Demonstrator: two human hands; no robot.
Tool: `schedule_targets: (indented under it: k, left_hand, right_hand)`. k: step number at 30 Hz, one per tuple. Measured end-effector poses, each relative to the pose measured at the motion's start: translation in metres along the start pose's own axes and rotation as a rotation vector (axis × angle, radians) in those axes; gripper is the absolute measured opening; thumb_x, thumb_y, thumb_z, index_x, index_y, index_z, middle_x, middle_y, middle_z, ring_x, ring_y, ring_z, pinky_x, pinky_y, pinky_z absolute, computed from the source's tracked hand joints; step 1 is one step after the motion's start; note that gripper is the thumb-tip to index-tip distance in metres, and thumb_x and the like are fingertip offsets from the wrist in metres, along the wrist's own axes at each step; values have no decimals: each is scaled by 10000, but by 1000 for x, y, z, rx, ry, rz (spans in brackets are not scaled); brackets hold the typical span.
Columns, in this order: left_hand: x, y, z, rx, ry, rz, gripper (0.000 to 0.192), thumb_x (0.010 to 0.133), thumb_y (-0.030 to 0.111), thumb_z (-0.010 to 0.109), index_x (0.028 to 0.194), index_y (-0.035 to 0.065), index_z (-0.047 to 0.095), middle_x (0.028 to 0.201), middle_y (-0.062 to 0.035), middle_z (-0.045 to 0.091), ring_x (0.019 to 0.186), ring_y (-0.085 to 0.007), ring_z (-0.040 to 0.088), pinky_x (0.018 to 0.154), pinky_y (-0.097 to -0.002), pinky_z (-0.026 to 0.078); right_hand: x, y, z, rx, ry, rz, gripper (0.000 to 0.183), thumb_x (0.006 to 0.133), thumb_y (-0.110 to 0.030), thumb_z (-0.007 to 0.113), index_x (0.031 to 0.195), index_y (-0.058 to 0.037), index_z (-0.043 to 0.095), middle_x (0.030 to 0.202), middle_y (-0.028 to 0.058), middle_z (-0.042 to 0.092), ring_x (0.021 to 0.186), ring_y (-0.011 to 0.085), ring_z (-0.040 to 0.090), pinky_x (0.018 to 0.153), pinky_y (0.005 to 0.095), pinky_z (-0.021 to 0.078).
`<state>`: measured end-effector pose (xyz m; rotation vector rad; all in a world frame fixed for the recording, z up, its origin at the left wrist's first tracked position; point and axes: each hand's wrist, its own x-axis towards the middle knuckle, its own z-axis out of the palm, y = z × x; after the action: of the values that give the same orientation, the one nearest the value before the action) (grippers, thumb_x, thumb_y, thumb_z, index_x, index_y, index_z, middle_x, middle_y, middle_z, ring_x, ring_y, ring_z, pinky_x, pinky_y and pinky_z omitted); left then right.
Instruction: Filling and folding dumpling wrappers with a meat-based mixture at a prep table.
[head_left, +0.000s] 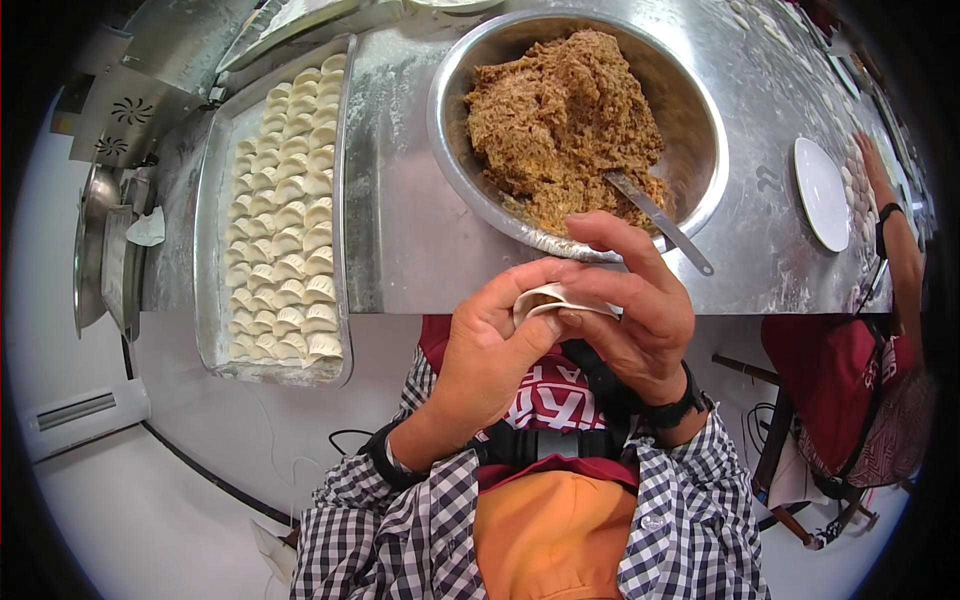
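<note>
Between my two hands is a dumpling wrapper (564, 298), folded over some filling and pinched along its right part, with its left end gaping. My left hand (501, 341) grips the left side with thumb and forefinger. My right hand (637, 315) presses the right edge between thumb and fingers, its forefinger lifted away. Just beyond the hands stands a large steel bowl (709, 142) holding a mound of brown minced filling (562, 127). A flat metal spatula (664, 221) is stuck in the filling, its handle resting over the bowl's near rim.
On the left, a metal tray (214, 225) bears rows of pleated dumplings (289, 240) and overhangs the steel table's (405, 255) front edge. A white oval plate (821, 195) lies right. Another person's arm (900, 247) reaches among dough pieces (859, 187) at far right.
</note>
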<state>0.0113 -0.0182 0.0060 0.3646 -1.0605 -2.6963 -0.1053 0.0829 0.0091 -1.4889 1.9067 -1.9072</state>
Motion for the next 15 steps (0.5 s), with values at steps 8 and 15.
schedule_targets:
  k: [8,15]
  left_hand:
    - [-1,4,5,575,-22,113,408,853,-50,439,1261,-42,412,1226,-130,505,1119,-164,495,947,-268,389]
    - [-1,7,7,415,-4,48,447,822,-71,427,1267,-50,393,1226,-143,496,1127,-171,487,956,-271,382]
  right_hand:
    - [0,4,-5,-52,-93,-92,245,650,-32,717,871,-17,611,1113,169,551,1004,280,549,785,318,469]
    - [2,-3,-1,-22,-25,-1,223,644,-25,713,844,-12,614,1120,172,546,1002,275,549,788,315,468]
